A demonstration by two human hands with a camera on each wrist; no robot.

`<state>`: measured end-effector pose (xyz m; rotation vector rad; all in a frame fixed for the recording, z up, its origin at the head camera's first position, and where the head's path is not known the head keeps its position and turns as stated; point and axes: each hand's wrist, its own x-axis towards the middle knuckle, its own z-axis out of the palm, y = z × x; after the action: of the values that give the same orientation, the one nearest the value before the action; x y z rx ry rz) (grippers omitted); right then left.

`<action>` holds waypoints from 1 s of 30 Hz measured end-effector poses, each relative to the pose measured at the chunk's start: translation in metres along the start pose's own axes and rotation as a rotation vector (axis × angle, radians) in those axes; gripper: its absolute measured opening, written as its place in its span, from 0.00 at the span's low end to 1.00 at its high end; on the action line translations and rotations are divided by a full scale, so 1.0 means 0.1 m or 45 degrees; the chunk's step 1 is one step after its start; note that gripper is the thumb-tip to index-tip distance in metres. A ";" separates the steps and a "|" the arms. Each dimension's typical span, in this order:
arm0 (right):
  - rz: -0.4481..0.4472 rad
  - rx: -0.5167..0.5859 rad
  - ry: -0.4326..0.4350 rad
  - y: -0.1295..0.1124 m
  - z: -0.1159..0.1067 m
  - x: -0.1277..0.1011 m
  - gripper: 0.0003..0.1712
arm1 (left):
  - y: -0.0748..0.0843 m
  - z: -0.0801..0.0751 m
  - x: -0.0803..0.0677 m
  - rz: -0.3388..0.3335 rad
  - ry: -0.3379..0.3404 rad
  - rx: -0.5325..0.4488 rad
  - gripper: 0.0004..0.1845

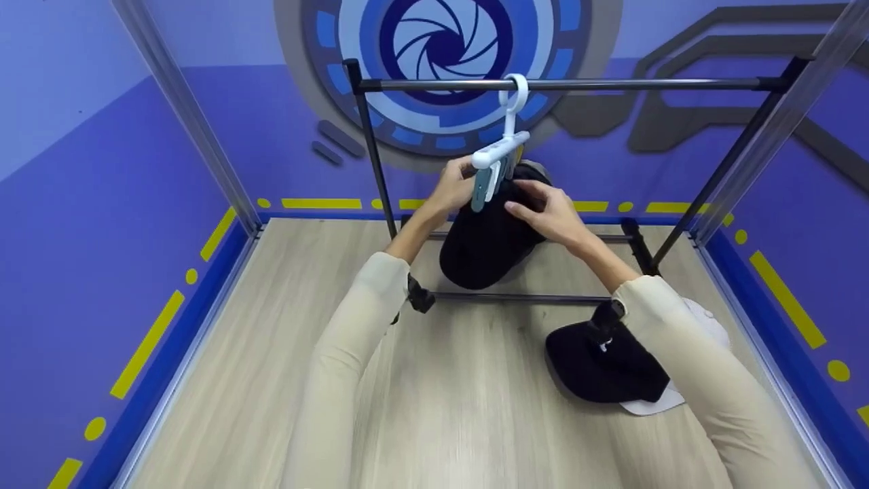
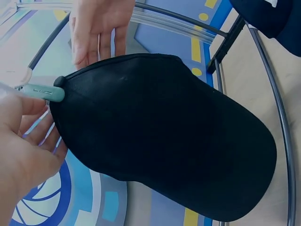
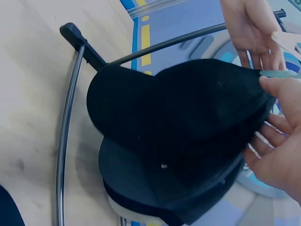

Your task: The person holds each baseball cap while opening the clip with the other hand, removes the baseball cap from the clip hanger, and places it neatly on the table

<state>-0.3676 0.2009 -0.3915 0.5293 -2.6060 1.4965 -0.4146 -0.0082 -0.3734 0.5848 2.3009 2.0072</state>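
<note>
1. The black cap (image 1: 485, 241) hangs from a clip of the white hanger (image 1: 501, 151) on the rail (image 1: 611, 84).
2. The left hand (image 1: 453, 187) pinches the clip (image 2: 43, 92); the right hand (image 1: 550, 212) rests on the crown with fingers straight.
3. The cap looks light and soft; I think the stiffer brim edge is best to hold.

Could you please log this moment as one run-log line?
left hand: at hanger clip | right hand: on black cap | cap hangs from clip | rack rail

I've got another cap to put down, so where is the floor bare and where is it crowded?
Bare wood floor lies left of the rack base bar, up to the blue wall. Crowded: under the rail, where both hands work the hanging black cap, and front right, where caps on the floor lie.
</note>
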 end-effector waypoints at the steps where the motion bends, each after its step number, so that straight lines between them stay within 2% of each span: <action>1: -0.022 0.010 0.029 -0.01 0.02 0.02 0.31 | 0.01 0.00 0.01 0.008 -0.023 -0.025 0.20; 5: -0.082 0.060 0.154 -0.04 0.07 0.07 0.25 | 0.07 0.02 0.03 0.039 -0.116 -0.103 0.22; 10: -0.109 0.058 0.220 -0.07 0.11 0.09 0.20 | 0.08 0.04 0.02 0.056 -0.159 -0.142 0.23; 15: -0.147 -0.007 0.243 -0.05 0.19 0.11 0.18 | 0.07 0.03 0.02 0.041 -0.108 -0.159 0.22; 21: -0.119 0.015 0.213 -0.03 0.23 0.11 0.14 | 0.09 0.04 0.02 -0.021 -0.071 -0.195 0.22; 30: -0.047 0.006 0.340 -0.03 0.28 0.07 0.13 | 0.10 0.09 0.01 -0.019 -0.001 -0.198 0.21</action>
<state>-0.3707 0.1737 -0.4015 0.3479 -2.3774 1.4507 -0.4109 0.0018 -0.3654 0.5565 2.1163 2.1527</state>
